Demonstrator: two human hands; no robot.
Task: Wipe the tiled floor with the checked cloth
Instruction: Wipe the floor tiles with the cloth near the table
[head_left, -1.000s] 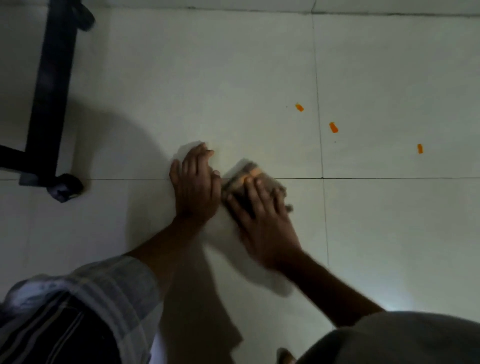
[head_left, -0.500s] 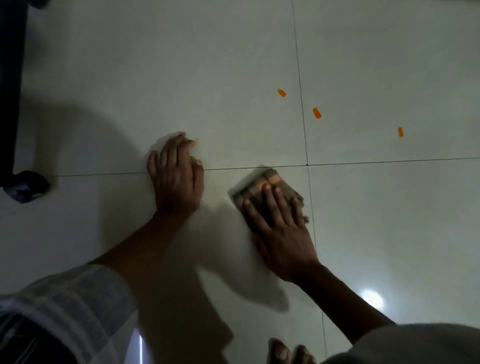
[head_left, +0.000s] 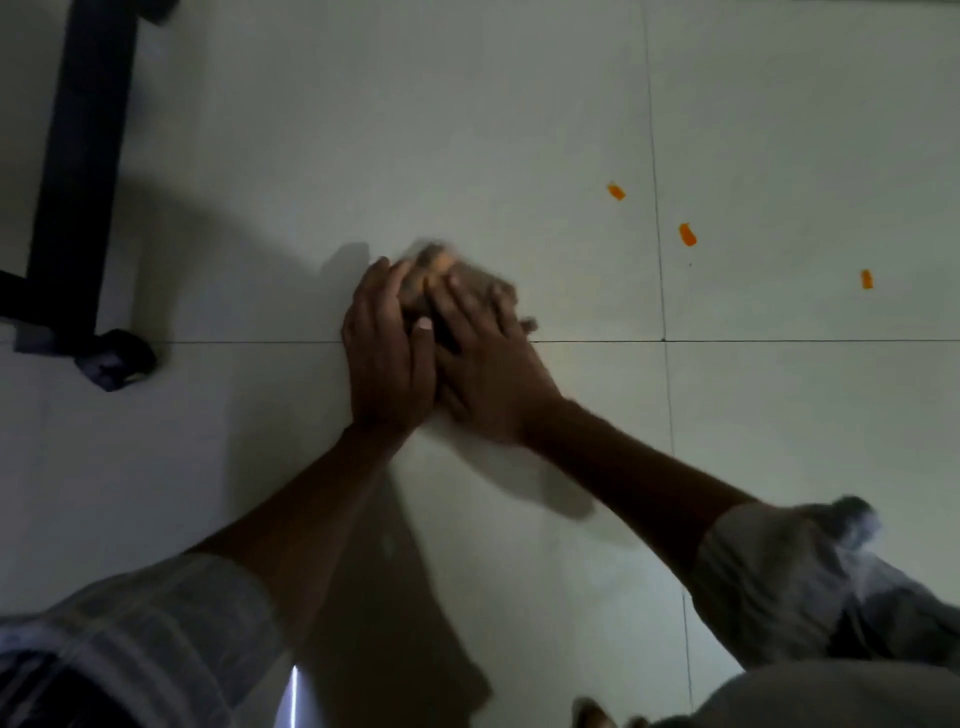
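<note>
Two hands on the floor (head_left: 519, 130), one cloth (head_left: 447, 270), three orange scraps, one black furniture frame (head_left: 78, 171) with a foot (head_left: 117, 358) at far left.

The cloth is blurred and bunched, lying on the far tile just beyond the grout line that runs left to right. The right hand (head_left: 488, 358) lies flat on top of it, fingers straight and spread, pressing down. The left hand (head_left: 387, 348) sits just beside, touching the right hand, fingers extended along the cloth's left edge; whether they rest on the cloth or on the tile I cannot tell, but nothing is curled round it.

The three scraps lie well right of the cloth: one (head_left: 616, 192) left of the upright grout line, two (head_left: 687, 235) (head_left: 866, 279) right of it. All apart from each other.

Against half a second ago: the hands were then apart, the cloth on the near tile under the right hand alone. Now the cloth has crossed the grout line to the far side and leftward, and the hands meet. The scraps keep their pattern.

Sleeves at both near corners: a striped one (head_left: 145, 623) left, a grey one (head_left: 769, 582) right.

No containers anywhere in sight.
</note>
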